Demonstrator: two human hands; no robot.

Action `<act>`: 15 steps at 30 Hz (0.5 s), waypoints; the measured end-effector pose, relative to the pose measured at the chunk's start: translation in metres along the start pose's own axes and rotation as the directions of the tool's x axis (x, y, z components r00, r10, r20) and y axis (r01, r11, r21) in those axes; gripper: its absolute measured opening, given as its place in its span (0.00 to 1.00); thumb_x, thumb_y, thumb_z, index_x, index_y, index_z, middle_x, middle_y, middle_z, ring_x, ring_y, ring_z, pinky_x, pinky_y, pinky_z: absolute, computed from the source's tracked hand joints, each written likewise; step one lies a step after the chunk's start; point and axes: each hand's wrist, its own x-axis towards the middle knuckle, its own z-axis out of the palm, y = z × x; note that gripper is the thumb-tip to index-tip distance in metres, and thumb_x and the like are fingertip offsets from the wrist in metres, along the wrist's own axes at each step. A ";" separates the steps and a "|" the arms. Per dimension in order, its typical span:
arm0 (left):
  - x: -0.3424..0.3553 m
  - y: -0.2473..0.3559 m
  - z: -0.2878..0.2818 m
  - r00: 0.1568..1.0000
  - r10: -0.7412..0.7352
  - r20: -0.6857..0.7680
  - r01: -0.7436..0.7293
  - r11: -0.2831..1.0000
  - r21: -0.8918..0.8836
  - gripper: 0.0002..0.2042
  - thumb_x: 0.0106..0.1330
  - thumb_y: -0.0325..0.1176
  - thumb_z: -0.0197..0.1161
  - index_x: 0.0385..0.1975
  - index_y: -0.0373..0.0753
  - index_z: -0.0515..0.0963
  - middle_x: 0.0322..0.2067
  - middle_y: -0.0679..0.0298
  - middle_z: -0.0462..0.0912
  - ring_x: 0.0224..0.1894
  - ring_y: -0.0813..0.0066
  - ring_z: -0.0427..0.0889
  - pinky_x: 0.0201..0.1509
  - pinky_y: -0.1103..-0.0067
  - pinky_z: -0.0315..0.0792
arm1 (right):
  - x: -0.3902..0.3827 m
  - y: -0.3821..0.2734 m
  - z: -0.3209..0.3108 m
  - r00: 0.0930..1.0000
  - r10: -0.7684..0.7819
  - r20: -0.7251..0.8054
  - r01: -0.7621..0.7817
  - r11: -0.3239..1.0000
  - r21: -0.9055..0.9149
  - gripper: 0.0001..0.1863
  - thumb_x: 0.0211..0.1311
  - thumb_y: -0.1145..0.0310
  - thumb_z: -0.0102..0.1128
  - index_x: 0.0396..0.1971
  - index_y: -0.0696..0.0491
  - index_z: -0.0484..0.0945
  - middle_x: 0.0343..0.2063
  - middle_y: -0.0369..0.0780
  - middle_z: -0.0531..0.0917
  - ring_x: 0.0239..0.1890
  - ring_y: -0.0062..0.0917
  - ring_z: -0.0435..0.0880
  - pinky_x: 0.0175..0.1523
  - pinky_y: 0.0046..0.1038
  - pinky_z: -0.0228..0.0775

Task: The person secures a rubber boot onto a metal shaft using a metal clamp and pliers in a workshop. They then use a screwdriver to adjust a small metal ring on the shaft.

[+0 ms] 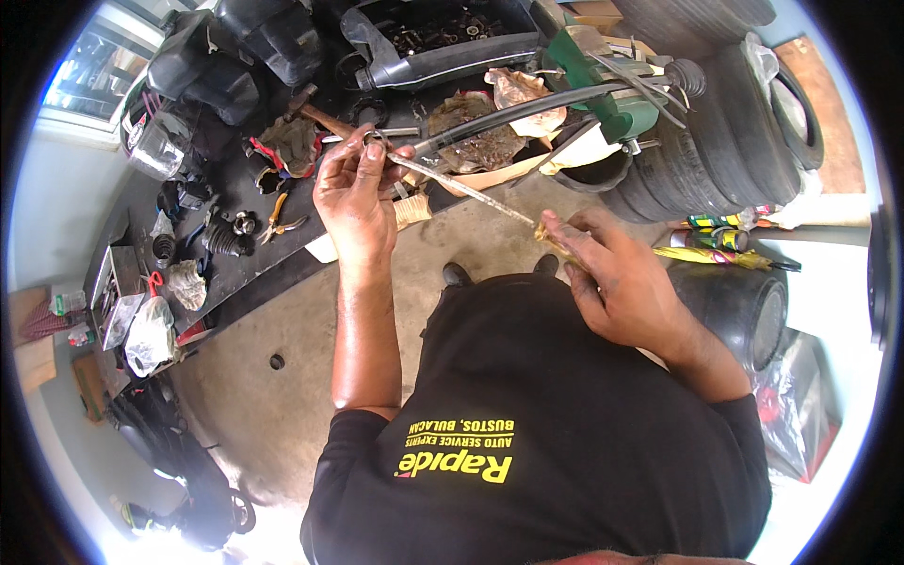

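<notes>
My left hand [358, 202] is raised over the near edge of the workbench, its thumb and fingers pinching a small ring-shaped part [375, 137]. My right hand [621, 278] is closed round the yellowish handle of a screwdriver [471, 193]. The screwdriver's long, worn shaft slants up to the left, and its tip reaches the ring-shaped part at my left fingertips. Whether the tip sits inside the ring or only against it, I cannot tell. Just beyond my left hand, a hammer [325, 118] with a wooden handle lies on the dark bench [250, 278].
Orange-handled pliers [276, 221], a black rubber boot [226, 235] and dirty rags [480, 132] lie on the bench. A long dark bar [527, 110] crosses its right part. Behind stands a black bin of metal parts [443, 64]. Stacked tyres [702, 141] rise at right.
</notes>
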 end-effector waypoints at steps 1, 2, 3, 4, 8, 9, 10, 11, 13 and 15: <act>0.000 0.000 0.000 1.000 0.014 -0.001 -0.014 1.000 -0.013 0.08 0.75 0.21 0.64 0.50 0.34 0.81 0.46 0.54 0.88 0.42 0.57 0.92 0.39 0.75 0.88 | -0.001 -0.004 -0.002 0.999 0.040 0.017 -0.039 0.998 -0.040 0.36 0.62 0.80 0.66 0.72 0.50 0.73 0.55 0.49 0.81 0.48 0.45 0.86 0.54 0.39 0.78; 0.000 0.000 0.001 1.000 0.027 -0.001 -0.027 0.999 -0.026 0.07 0.75 0.21 0.64 0.50 0.34 0.81 0.46 0.54 0.88 0.42 0.57 0.92 0.39 0.75 0.88 | -0.001 -0.007 -0.003 0.996 0.080 0.035 -0.077 0.994 -0.081 0.35 0.61 0.80 0.66 0.71 0.50 0.74 0.56 0.49 0.82 0.50 0.45 0.86 0.57 0.40 0.77; 0.001 0.000 0.002 1.000 0.026 0.006 -0.026 0.998 -0.049 0.07 0.76 0.21 0.64 0.50 0.34 0.81 0.47 0.53 0.88 0.42 0.56 0.92 0.40 0.75 0.88 | -0.001 -0.007 -0.003 0.996 0.087 0.032 -0.083 0.990 -0.117 0.34 0.61 0.80 0.66 0.69 0.51 0.75 0.57 0.48 0.82 0.53 0.46 0.85 0.60 0.40 0.76; 0.001 0.001 0.003 1.000 0.026 0.012 -0.025 0.997 -0.072 0.07 0.76 0.21 0.63 0.50 0.33 0.81 0.49 0.53 0.87 0.42 0.56 0.92 0.40 0.74 0.89 | 0.000 -0.006 -0.003 0.996 0.093 0.011 -0.092 0.995 -0.042 0.31 0.61 0.80 0.67 0.67 0.52 0.76 0.57 0.48 0.83 0.54 0.46 0.86 0.61 0.39 0.76; -0.002 0.009 0.007 0.999 -0.038 -0.011 0.037 0.995 -0.088 0.08 0.77 0.22 0.62 0.52 0.32 0.81 0.50 0.51 0.87 0.44 0.53 0.92 0.44 0.70 0.90 | 0.007 0.011 0.000 0.998 0.026 -0.052 -0.013 0.971 0.238 0.27 0.61 0.76 0.69 0.62 0.55 0.79 0.56 0.48 0.86 0.55 0.47 0.86 0.63 0.39 0.76; -0.003 0.010 0.009 1.000 -0.030 0.001 0.030 0.996 -0.086 0.08 0.77 0.22 0.62 0.52 0.32 0.81 0.49 0.52 0.87 0.45 0.53 0.92 0.45 0.69 0.90 | 0.007 0.015 0.000 0.999 0.021 -0.046 -0.006 0.953 0.303 0.27 0.61 0.75 0.70 0.62 0.56 0.79 0.54 0.49 0.86 0.55 0.48 0.86 0.63 0.40 0.77; -0.004 0.010 0.011 1.000 -0.020 0.007 0.020 0.996 -0.091 0.08 0.77 0.22 0.62 0.53 0.32 0.81 0.48 0.53 0.88 0.46 0.52 0.92 0.47 0.68 0.90 | 0.006 0.018 0.000 0.999 0.034 -0.037 -0.020 0.949 0.316 0.26 0.61 0.74 0.71 0.61 0.56 0.79 0.55 0.48 0.86 0.56 0.47 0.85 0.64 0.39 0.76; -0.005 0.011 0.012 1.000 -0.010 0.014 0.012 0.995 -0.095 0.09 0.77 0.22 0.61 0.53 0.32 0.81 0.47 0.53 0.88 0.46 0.52 0.92 0.48 0.67 0.90 | 0.005 0.020 0.001 0.998 0.053 -0.030 -0.040 0.941 0.336 0.25 0.61 0.74 0.72 0.59 0.57 0.80 0.56 0.48 0.87 0.58 0.46 0.85 0.65 0.39 0.75; -0.005 0.013 0.013 0.999 -0.022 0.042 0.027 0.992 -0.124 0.08 0.77 0.22 0.61 0.52 0.33 0.82 0.45 0.54 0.88 0.47 0.54 0.91 0.51 0.66 0.89 | 0.004 0.022 0.001 0.997 0.068 -0.032 -0.054 0.943 0.328 0.24 0.61 0.74 0.73 0.57 0.58 0.80 0.57 0.48 0.87 0.59 0.45 0.85 0.65 0.38 0.75; -0.005 0.013 0.013 0.999 -0.030 0.027 0.034 0.987 -0.158 0.08 0.77 0.22 0.62 0.52 0.33 0.82 0.45 0.55 0.88 0.47 0.55 0.91 0.50 0.67 0.89 | 0.002 0.022 0.000 0.997 0.061 -0.049 -0.046 0.962 0.269 0.23 0.61 0.74 0.72 0.57 0.58 0.80 0.56 0.47 0.87 0.59 0.46 0.86 0.65 0.38 0.75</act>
